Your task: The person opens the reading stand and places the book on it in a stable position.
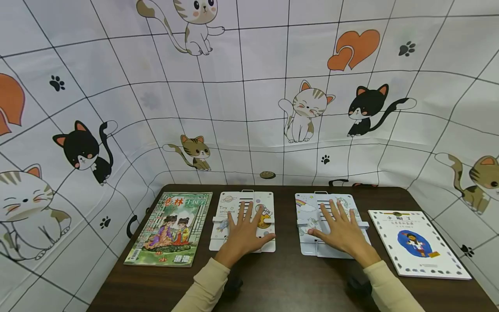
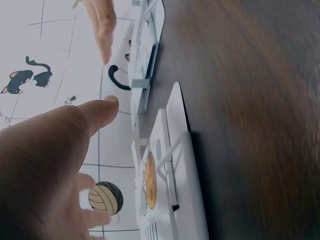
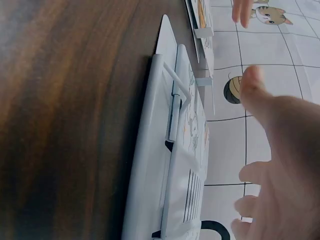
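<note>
Two folded book stands lie flat on the table. My left hand (image 1: 244,233), fingers spread and straight, is over the left stand (image 1: 228,198), which is white with planet drawings and the words "Tiny universe". Over the right stand (image 1: 306,251), pale blue-white with a rainbow and unicorns, is my right hand (image 1: 343,230), its fingers likewise spread. In the left wrist view, the left thumb (image 2: 102,112) shows apart from the stand's printed plate (image 2: 150,180). The right wrist view shows a gap between the right thumb (image 3: 255,90) and the pale stand (image 3: 187,145). Neither hand holds anything.
A green illustrated magazine (image 1: 171,229) lies at the left of the table. To the right lies a white book (image 1: 419,245) with a blue oval picture. Behind the dark wooden table (image 1: 288,281) hangs a white cat-print cloth (image 1: 261,99), which also rises at both sides.
</note>
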Demonstrator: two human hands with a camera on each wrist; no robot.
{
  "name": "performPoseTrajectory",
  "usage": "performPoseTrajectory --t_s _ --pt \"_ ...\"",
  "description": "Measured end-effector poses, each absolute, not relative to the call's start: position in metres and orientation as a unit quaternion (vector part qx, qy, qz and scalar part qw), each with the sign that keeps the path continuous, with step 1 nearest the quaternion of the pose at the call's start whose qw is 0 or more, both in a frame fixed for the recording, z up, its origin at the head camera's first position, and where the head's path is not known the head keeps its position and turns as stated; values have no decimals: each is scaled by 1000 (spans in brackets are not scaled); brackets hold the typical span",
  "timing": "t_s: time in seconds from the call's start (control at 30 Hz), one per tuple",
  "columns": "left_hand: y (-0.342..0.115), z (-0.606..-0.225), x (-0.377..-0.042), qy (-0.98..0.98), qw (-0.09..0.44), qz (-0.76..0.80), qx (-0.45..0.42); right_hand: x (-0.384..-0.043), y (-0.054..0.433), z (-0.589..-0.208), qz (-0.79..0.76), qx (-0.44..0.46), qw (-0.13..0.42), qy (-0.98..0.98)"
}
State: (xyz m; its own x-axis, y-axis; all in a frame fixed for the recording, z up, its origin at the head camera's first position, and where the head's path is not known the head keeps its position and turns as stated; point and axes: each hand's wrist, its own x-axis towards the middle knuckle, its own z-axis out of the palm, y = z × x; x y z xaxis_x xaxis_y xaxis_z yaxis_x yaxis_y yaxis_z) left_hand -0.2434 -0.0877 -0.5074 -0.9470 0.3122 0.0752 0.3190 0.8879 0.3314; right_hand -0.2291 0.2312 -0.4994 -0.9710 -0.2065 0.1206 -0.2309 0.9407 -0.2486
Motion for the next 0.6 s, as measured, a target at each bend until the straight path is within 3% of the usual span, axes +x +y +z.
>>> performPoseTrajectory --t_s 0.6 --pt "-33 -505 -223 -915 79 -285 -273 -212 259 -481 255 88 87 -959"
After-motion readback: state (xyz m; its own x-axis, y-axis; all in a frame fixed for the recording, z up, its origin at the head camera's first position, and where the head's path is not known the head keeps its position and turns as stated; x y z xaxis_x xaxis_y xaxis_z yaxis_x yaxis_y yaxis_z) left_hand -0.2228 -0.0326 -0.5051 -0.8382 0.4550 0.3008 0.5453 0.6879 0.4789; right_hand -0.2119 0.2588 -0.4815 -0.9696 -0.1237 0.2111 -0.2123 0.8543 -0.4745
